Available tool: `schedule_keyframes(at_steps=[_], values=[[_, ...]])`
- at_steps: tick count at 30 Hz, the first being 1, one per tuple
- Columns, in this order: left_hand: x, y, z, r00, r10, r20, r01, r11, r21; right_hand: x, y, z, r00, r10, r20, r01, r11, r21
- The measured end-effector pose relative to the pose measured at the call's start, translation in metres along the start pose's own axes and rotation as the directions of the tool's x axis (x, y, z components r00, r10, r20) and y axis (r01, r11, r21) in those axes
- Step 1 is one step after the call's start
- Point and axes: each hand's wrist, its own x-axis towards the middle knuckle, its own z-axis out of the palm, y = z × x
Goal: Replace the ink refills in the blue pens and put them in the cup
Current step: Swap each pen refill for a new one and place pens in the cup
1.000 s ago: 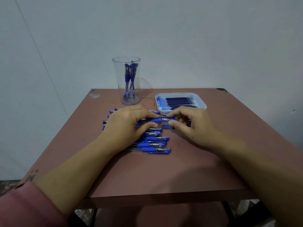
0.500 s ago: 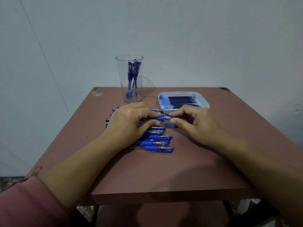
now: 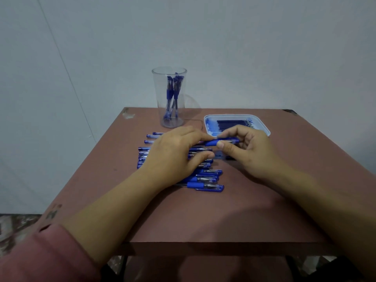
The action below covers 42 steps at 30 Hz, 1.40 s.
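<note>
Lifted pen [image 3: 221, 141] now clears brown table [image 3: 203, 216]; pale wall [image 3: 244, 47] behind.

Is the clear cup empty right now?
No, several blue pens stand upright inside the cup.

both hands, left hand [image 3: 177, 153] and right hand [image 3: 249, 151], pinch one blue pen [image 3: 222, 142] above the pen pile [image 3: 205, 180] on the table [image 3: 203, 216].
</note>
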Motion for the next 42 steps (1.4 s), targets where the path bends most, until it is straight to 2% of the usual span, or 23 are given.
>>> schedule_keyframes(at_steps=[2, 6, 12, 14, 19, 24, 28, 35, 42], values=[[-0.003, -0.002, -0.005, 0.997, -0.069, 0.037, 0.067, 0.997, 0.034, 0.001, 0.001, -0.004, 0.994, -0.036, -0.103, 0.027, 0.996, -0.085], [-0.008, -0.006, -0.014, 0.948, -0.251, 0.194, 0.240, 0.968, 0.077, 0.002, 0.005, -0.013, 0.972, -0.032, -0.231, 0.003, 0.992, -0.125], [-0.015, -0.003, -0.022, 0.831, -0.329, 0.448, 0.298, 0.944, 0.140, 0.001, -0.004, -0.017, 0.954, -0.059, -0.293, 0.040, 0.997, -0.071], [-0.018, -0.007, -0.022, 0.797, -0.353, 0.490, 0.297, 0.935, 0.191, 0.006, -0.013, -0.021, 0.953, -0.074, -0.294, 0.056, 0.996, -0.068], [-0.025, -0.010, -0.019, 0.812, -0.362, 0.458, 0.308, 0.932, 0.190, 0.043, -0.040, -0.028, 0.948, -0.147, -0.283, 0.119, 0.986, -0.113], [-0.024, -0.013, -0.018, 0.814, -0.382, 0.437, 0.354, 0.923, 0.147, 0.099, -0.063, -0.017, 0.915, -0.219, -0.340, 0.208, 0.976, -0.070], [-0.024, -0.017, -0.018, 0.810, -0.381, 0.446, 0.356, 0.924, 0.141, 0.145, -0.064, -0.008, 0.890, -0.280, -0.360, 0.259, 0.960, -0.107], [-0.024, -0.017, -0.018, 0.806, -0.374, 0.459, 0.350, 0.926, 0.141, 0.185, -0.051, 0.012, 0.906, -0.354, -0.231, 0.311, 0.928, -0.205], [-0.023, -0.017, -0.018, 0.798, -0.374, 0.473, 0.342, 0.927, 0.157, 0.197, -0.037, 0.023, 0.933, -0.345, -0.099, 0.309, 0.912, -0.268]])
